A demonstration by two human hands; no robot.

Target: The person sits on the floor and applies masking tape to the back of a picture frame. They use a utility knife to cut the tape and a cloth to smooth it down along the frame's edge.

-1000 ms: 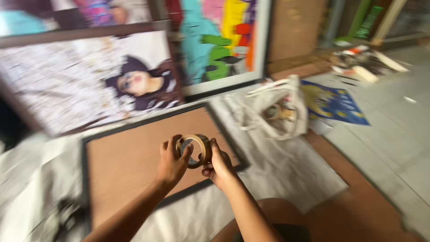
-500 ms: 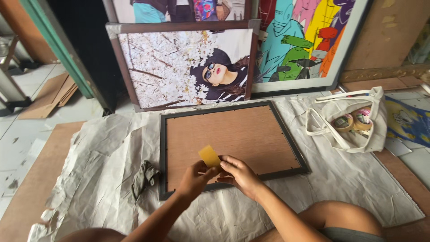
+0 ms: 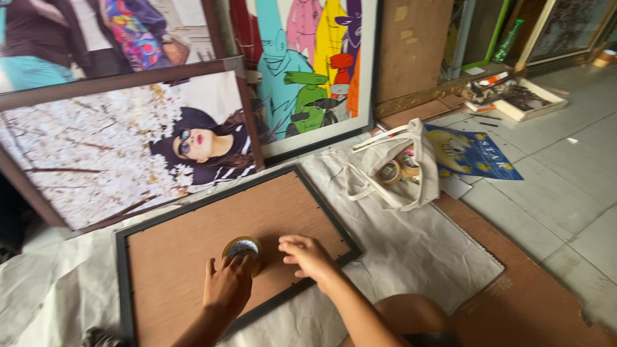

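Tape roll [image 3: 242,249] now down flat on the brown backing board [image 3: 193,257], no longer lifted between both hands as a second ago. Left hand [image 3: 228,288] pressing on the roll's near side instead of gripping it in the air. Right hand [image 3: 310,256] off the roll, spread palm-down on the board just right of it, near the dark frame edge [image 3: 334,225]. Yellow tape strip seen half a second ago gone from sight. View swung right: cloth bag [image 3: 395,170] and blue sheet [image 3: 472,154] more central, grey tiles [image 3: 559,186] showing at right.
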